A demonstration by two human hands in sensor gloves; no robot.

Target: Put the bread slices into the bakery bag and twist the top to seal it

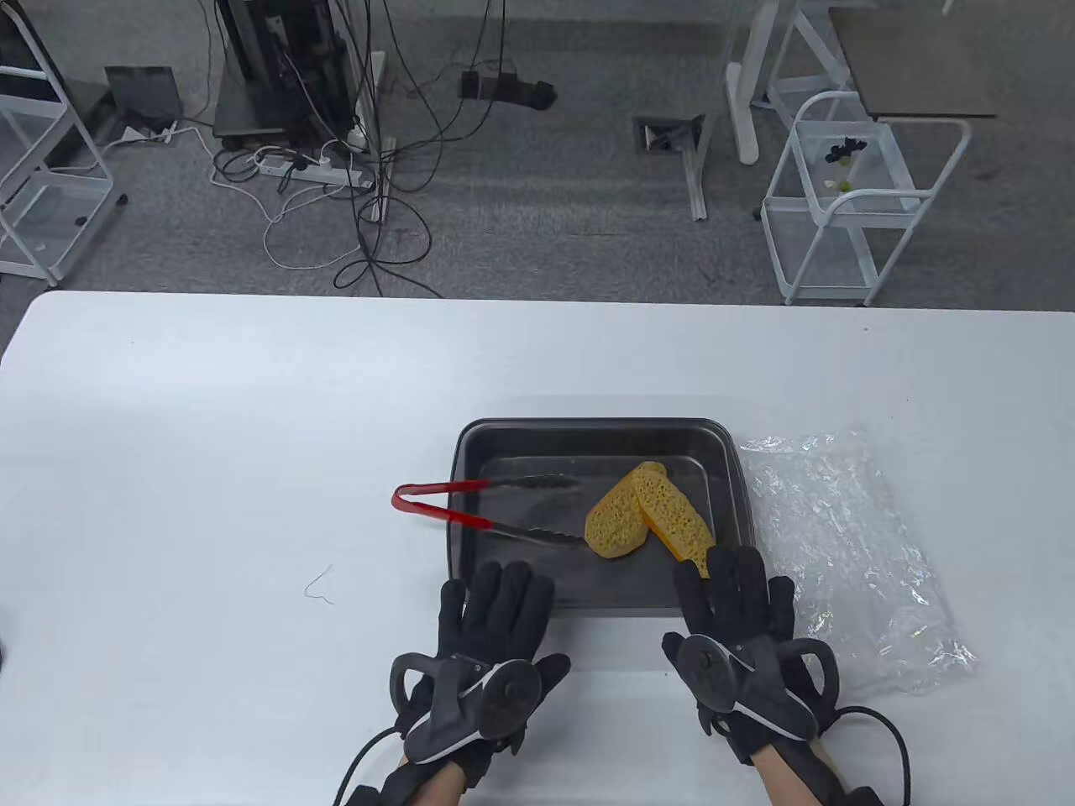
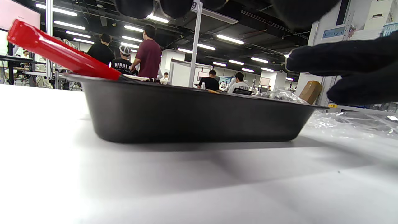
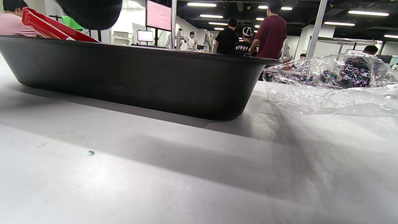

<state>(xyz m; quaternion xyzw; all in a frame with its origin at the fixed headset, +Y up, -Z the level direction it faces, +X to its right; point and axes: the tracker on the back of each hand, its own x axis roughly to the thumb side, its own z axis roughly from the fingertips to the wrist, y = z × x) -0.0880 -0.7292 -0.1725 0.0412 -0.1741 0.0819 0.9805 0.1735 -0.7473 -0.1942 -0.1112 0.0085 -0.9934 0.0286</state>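
Two yellow bread slices (image 1: 642,514) lie overlapped in the right half of a black tray (image 1: 470,441). Red-handled tongs (image 1: 483,508) rest across the tray's left rim, tips inside. A clear crinkled bakery bag (image 1: 848,554) lies flat on the table just right of the tray. My left hand (image 1: 495,600) lies flat at the tray's near rim, fingers straight, holding nothing. My right hand (image 1: 735,588) lies at the tray's near right corner, fingers straight over the rim, close to the nearer slice. The wrist views show the tray wall (image 2: 192,115) (image 3: 140,77), the tongs' handle (image 2: 59,53) and the bag (image 3: 329,84).
A thin white twist tie (image 1: 319,585) lies on the white table (image 1: 210,420) left of the hands. Beyond the far edge are floor cables, a white cart (image 1: 848,201) and desk legs. People stand in the background of the wrist views.
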